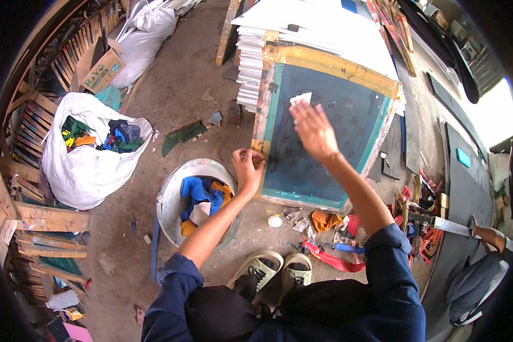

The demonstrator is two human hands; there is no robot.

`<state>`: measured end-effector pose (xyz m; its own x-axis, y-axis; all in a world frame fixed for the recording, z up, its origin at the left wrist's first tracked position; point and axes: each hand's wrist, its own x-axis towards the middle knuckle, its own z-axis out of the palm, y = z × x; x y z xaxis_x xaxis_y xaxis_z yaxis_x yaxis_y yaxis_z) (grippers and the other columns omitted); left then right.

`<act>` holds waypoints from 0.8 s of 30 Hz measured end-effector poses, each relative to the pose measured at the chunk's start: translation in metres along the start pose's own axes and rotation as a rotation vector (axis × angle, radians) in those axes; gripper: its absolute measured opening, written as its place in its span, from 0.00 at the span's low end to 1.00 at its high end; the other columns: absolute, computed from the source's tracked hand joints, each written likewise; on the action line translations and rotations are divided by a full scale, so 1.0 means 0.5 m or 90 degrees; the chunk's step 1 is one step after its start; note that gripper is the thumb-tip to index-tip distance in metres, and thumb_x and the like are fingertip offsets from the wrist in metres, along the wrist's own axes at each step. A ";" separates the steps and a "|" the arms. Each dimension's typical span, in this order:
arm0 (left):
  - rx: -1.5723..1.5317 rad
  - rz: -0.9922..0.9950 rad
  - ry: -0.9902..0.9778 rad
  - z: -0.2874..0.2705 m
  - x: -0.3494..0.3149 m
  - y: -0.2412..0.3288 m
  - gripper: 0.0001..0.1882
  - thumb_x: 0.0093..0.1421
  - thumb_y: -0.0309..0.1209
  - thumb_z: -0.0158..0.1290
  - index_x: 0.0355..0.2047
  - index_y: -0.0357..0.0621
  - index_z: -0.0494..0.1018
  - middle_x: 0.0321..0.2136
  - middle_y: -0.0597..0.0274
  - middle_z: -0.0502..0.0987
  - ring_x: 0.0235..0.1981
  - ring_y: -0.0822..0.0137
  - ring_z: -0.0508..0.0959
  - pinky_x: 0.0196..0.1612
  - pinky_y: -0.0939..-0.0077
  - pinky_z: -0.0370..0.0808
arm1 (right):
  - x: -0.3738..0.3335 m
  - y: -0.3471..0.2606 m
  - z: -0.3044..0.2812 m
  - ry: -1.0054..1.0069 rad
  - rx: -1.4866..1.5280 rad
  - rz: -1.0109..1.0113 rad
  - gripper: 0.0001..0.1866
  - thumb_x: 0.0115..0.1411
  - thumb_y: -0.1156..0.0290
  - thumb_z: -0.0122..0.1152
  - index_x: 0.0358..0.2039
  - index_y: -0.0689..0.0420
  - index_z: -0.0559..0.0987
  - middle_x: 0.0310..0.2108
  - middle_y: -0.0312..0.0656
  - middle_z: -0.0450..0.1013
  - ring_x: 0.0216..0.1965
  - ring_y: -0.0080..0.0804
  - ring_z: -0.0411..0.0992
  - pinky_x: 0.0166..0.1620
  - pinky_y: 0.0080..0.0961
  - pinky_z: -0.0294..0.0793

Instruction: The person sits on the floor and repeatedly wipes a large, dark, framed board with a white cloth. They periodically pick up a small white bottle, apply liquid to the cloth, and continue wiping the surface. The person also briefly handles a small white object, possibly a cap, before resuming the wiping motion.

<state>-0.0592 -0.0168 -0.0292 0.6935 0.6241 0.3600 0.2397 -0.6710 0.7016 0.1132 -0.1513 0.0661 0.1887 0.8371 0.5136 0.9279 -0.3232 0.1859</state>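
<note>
A printing screen with dark blue-green mesh and a taped frame leans against a stack of white sheets. My right hand lies over the mesh, pressing a white cloth against it. The cloth shows only past the fingertips; the rest is under the hand. With curled fingers, my left hand grips the left edge of the screen's frame. Just below that hand stands a white bucket holding blue and orange rags.
A white sack of coloured scraps stands at left, near wooden frames. Rags and a small white lid lie before my shoes. At right, another person's hand holds a wide flat blade over a dark board.
</note>
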 end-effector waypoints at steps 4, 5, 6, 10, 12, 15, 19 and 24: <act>-0.051 0.011 0.007 0.011 0.006 0.008 0.14 0.42 0.23 0.62 0.29 0.46 0.71 0.38 0.56 0.66 0.46 0.54 0.65 0.49 0.59 0.61 | -0.068 0.000 0.029 -0.061 0.153 -0.299 0.24 0.57 0.70 0.51 0.56 0.51 0.68 0.59 0.36 0.63 0.61 0.23 0.59 0.63 0.41 0.55; -0.069 0.005 -0.003 0.016 0.001 0.007 0.14 0.43 0.23 0.62 0.29 0.46 0.70 0.38 0.57 0.66 0.47 0.54 0.64 0.50 0.57 0.60 | -0.048 0.035 0.025 -0.015 0.070 -0.359 0.24 0.57 0.68 0.51 0.56 0.52 0.68 0.58 0.35 0.64 0.61 0.24 0.59 0.63 0.41 0.56; -0.046 0.015 -0.001 0.018 0.000 0.015 0.14 0.42 0.23 0.62 0.29 0.47 0.70 0.38 0.57 0.66 0.48 0.54 0.63 0.49 0.57 0.60 | -0.030 0.064 0.022 -0.003 -0.038 -0.225 0.24 0.57 0.69 0.51 0.56 0.51 0.68 0.58 0.35 0.65 0.61 0.24 0.59 0.63 0.42 0.55; -0.037 0.025 0.007 0.001 -0.005 -0.003 0.17 0.40 0.24 0.64 0.30 0.46 0.70 0.38 0.54 0.66 0.47 0.52 0.62 0.51 0.57 0.59 | -0.052 -0.033 0.023 0.000 0.109 0.096 0.24 0.56 0.69 0.50 0.56 0.51 0.68 0.59 0.33 0.63 0.62 0.26 0.57 0.65 0.44 0.50; -0.061 0.022 -0.009 0.005 -0.005 0.006 0.18 0.39 0.25 0.65 0.30 0.46 0.70 0.38 0.55 0.66 0.47 0.52 0.62 0.51 0.57 0.58 | -0.171 -0.112 0.070 -0.066 -0.032 -0.060 0.24 0.57 0.66 0.49 0.57 0.50 0.67 0.61 0.30 0.60 0.64 0.23 0.54 0.66 0.41 0.47; -0.043 0.019 -0.045 0.013 -0.008 0.011 0.19 0.39 0.27 0.66 0.32 0.46 0.69 0.39 0.56 0.65 0.48 0.54 0.62 0.53 0.59 0.59 | -0.363 -0.145 0.061 -0.279 0.161 -0.282 0.27 0.57 0.60 0.49 0.59 0.46 0.65 0.64 0.24 0.56 0.65 0.17 0.49 0.67 0.34 0.46; 0.007 0.005 -0.027 -0.005 -0.014 0.022 0.23 0.40 0.29 0.67 0.35 0.45 0.68 0.39 0.57 0.64 0.48 0.54 0.60 0.53 0.58 0.57 | -0.208 -0.018 -0.001 -0.063 0.018 -0.112 0.26 0.57 0.66 0.49 0.58 0.46 0.66 0.63 0.29 0.58 0.63 0.20 0.55 0.66 0.37 0.49; 0.012 0.048 -0.050 0.006 -0.014 0.026 0.26 0.40 0.31 0.68 0.37 0.45 0.66 0.40 0.55 0.63 0.48 0.54 0.59 0.52 0.59 0.57 | -0.266 -0.066 0.030 -0.169 -0.049 -0.154 0.25 0.58 0.65 0.50 0.58 0.49 0.67 0.61 0.31 0.61 0.63 0.21 0.56 0.66 0.40 0.49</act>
<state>-0.0590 -0.0313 -0.0245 0.7609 0.5392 0.3610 0.1971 -0.7221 0.6631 0.0625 -0.2453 -0.0209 0.0529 0.9756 0.2132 0.9311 -0.1254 0.3426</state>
